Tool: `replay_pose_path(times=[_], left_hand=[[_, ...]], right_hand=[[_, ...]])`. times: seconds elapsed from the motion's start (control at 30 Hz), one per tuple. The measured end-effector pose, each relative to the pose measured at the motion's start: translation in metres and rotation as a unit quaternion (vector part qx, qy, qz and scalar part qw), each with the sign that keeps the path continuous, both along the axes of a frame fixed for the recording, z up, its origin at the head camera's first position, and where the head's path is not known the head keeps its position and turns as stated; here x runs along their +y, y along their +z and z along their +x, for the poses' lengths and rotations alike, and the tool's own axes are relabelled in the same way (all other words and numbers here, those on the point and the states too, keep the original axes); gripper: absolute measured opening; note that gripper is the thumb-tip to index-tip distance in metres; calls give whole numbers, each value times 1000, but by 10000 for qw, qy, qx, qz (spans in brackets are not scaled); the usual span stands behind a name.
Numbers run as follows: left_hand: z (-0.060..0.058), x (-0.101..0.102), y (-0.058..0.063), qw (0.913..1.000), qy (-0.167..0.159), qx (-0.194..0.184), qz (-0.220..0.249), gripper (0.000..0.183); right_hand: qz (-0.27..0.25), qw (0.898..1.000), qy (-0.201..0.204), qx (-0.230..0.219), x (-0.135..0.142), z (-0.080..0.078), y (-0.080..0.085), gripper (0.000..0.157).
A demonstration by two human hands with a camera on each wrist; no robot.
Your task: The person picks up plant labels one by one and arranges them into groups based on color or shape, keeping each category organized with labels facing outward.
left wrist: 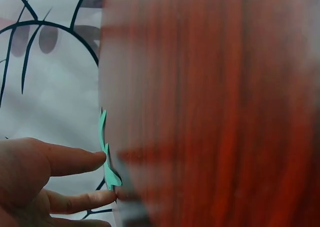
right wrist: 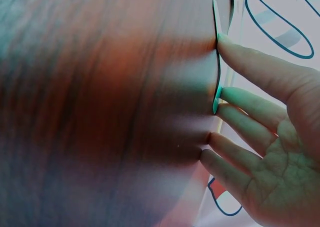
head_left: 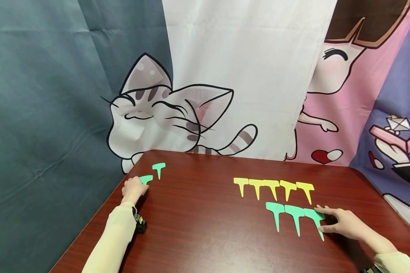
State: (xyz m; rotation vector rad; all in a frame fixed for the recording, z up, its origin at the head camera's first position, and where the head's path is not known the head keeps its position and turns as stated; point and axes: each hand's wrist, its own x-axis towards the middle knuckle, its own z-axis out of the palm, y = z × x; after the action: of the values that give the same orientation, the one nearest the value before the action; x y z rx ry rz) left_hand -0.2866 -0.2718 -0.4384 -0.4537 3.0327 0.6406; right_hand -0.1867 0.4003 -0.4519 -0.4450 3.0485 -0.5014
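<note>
My left hand is at the table's left edge, over a green T-shaped plant label that it partly covers. In the left wrist view the thumb and a nearly straight finger touch this label, spread apart along it. Just beyond lies a second green label. On the right, my right hand rests at the rightmost of three green labels in a row. Its thumb is by the stem and its extended fingers are at the wide end, flat on the table.
Behind the green row, several yellow T-shaped labels lie side by side. The other two green labels of the front row, one left and one middle, sit close together. A printed cloth hangs behind the dark red table.
</note>
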Motion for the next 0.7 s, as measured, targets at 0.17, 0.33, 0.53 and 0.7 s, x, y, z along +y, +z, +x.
replay_pose_path(times=[0.17, 0.33, 0.53, 0.7], left_hand=[[-6, 0, 1, 9999, 53, -120, 10, 47], [-11, -1, 0, 9995, 201, -223, 39, 48], [-15, 1, -1, 9992, 296, -219, 125, 37], [-17, 2, -2, 9987, 443, -99, 243, 30]], right_hand=[[2, 9999, -47, -96, 0, -1, 1, 74], [56, 9998, -93, -190, -1, -2, 3, 76], [86, 9997, -67, -203, -2, -1, 4, 76], [112, 9995, -117, -260, -2, -1, 4, 77]])
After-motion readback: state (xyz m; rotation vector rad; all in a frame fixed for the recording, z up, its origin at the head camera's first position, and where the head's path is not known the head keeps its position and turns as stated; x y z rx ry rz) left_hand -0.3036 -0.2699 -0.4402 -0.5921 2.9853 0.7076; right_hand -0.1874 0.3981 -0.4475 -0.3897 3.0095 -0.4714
